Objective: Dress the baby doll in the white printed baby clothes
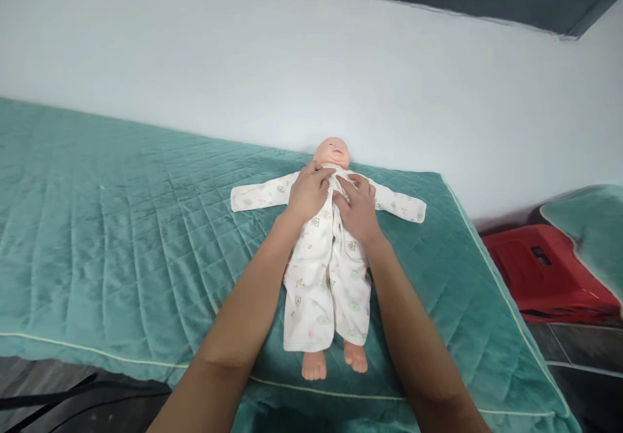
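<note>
A baby doll lies on its back on the green quilted cover, head toward the wall and bare feet toward me. It wears a white baby romper with small printed animals, sleeves spread out to both sides. My left hand is on the chest by the collar, its fingers bent on the cloth at the front opening. Just across the opening, my right hand grips the other edge, with thumb and forefinger close to the seam. The fingertips partly hide the fastening between them.
The green quilted cover spreads far to the left and ends in a piped edge at the right. Behind the doll's head rises a white wall. A red plastic object stands beyond the right edge. Dark straps hang at the lower left.
</note>
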### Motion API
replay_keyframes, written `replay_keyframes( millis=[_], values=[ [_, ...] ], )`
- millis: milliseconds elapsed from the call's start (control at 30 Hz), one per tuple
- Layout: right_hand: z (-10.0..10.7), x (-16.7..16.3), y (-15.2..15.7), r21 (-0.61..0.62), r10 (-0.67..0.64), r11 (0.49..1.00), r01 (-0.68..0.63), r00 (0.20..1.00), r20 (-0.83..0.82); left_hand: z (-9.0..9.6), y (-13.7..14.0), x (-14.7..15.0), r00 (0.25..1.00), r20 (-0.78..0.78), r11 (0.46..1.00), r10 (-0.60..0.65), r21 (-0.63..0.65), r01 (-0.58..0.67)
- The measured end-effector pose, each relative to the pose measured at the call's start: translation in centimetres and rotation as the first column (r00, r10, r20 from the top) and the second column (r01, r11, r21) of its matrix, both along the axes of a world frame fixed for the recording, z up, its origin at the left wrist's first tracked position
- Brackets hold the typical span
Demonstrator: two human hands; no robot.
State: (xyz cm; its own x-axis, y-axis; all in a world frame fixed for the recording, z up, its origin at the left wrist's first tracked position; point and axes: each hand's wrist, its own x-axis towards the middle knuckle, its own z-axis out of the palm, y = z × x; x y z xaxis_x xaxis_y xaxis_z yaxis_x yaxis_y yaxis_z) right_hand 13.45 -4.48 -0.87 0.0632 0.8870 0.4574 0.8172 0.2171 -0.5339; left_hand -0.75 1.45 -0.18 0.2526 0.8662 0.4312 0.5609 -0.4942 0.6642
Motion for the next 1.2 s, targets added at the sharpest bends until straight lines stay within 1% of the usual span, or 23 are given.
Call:
replay_keyframes(
  millis=[100,167,233,267,333,400,433,500,567,633,700,767,833,900,967,1033,1100,1133,1200],
  values=[
    [-0.3,0.3,0.8,-0.065,0.014,0.998,-0.019,0.997,-0.078,-0.1,0.4,0.0,0.999,0.047,1.000,0.003,-0.011,-0.003],
    [-0.5,0.7,1.3,-0.056,0.049,0.997,-0.057,0.989,-0.142,0.0,0.5,0.0,0.996,0.086,1.000,-0.008,0.012,0.007],
    [-0.4,1.0,1.3,-0.003,0.077,0.997,-0.079,0.974,-0.214,0.2,0.3,0.0,0.991,0.130,0.998,-0.010,0.060,0.002],
    [-0.2,1.1,1.1,0.037,0.075,0.997,-0.068,0.968,-0.241,0.3,0.0,0.0,0.988,0.155,0.996,0.001,0.085,-0.014],
    [0.3,0.8,0.2,0.118,0.038,0.993,-0.008,0.966,-0.254,0.5,-0.8,-0.1,0.978,0.207,0.993,0.039,0.103,-0.061],
    [1.0,0.1,-1.0,0.145,-0.021,0.988,0.056,0.973,-0.230,0.7,-1.9,-0.3,0.965,0.252,0.993,0.065,0.076,-0.087],
    [1.3,-0.3,-1.6,0.127,-0.049,0.989,0.077,0.977,-0.208,0.7,-2.5,-0.5,0.961,0.271,0.995,0.064,0.056,-0.082],
    [1.8,-1.1,-2.7,0.046,-0.100,0.993,0.108,0.983,-0.155,0.7,-3.4,-0.7,0.959,0.282,0.998,0.041,0.026,-0.050],
    [2.1,-1.6,-3.5,-0.041,-0.145,0.989,0.141,0.984,-0.103,0.8,-3.9,-1.0,0.967,0.256,1.000,0.009,0.002,-0.010],
    [2.1,-1.7,-3.8,-0.094,-0.165,0.983,0.156,0.982,-0.093,1.0,-4.0,-1.1,0.976,0.218,0.999,-0.013,-0.033,0.020],
    [2.0,-1.5,-3.6,-0.090,-0.162,0.984,0.151,0.979,-0.128,1.2,-3.9,-1.1,0.981,0.192,0.997,-0.027,-0.062,0.040],
    [1.8,-1.1,-3.3,-0.043,-0.149,0.989,0.144,0.974,-0.171,1.4,-3.7,-1.2,0.982,0.186,0.995,-0.036,-0.081,0.052],
    [1.7,-0.8,-2.9,-0.009,-0.133,0.991,0.134,0.966,-0.220,1.6,-3.6,-1.2,0.980,0.194,0.992,-0.043,-0.108,0.065],
    [1.6,-0.6,-2.5,-0.013,-0.109,0.994,0.109,0.956,-0.272,1.8,-3.6,-1.2,0.974,0.222,0.985,-0.044,-0.154,0.080],
    [1.6,-0.5,-2.3,-0.033,-0.082,0.997,0.076,0.946,-0.312,1.9,-3.7,-1.1,0.948,0.314,0.970,-0.054,-0.211,0.125],
    [1.6,-0.4,-2.1,-0.057,-0.071,0.997,0.054,0.934,-0.349,2.0,-3.9,-0.9,0.890,0.450,0.947,-0.072,-0.250,0.203],
    [1.7,-0.2,-2.0,-0.087,-0.067,0.996,0.033,0.906,-0.417,2.0,-4.1,-0.7,0.835,0.544,0.927,-0.081,-0.267,0.264],
    [1.8,-0.2,-1.9,-0.099,-0.057,0.995,0.012,0.883,-0.465,2.0,-4.1,-0.7,0.825,0.559,0.921,-0.083,-0.273,0.277],
    [2.0,-0.1,-1.9,-0.105,-0.014,0.993,-0.057,0.820,-0.572,2.0,-4.1,-0.6,0.833,0.548,0.917,-0.079,-0.287,0.276]
  ],
)
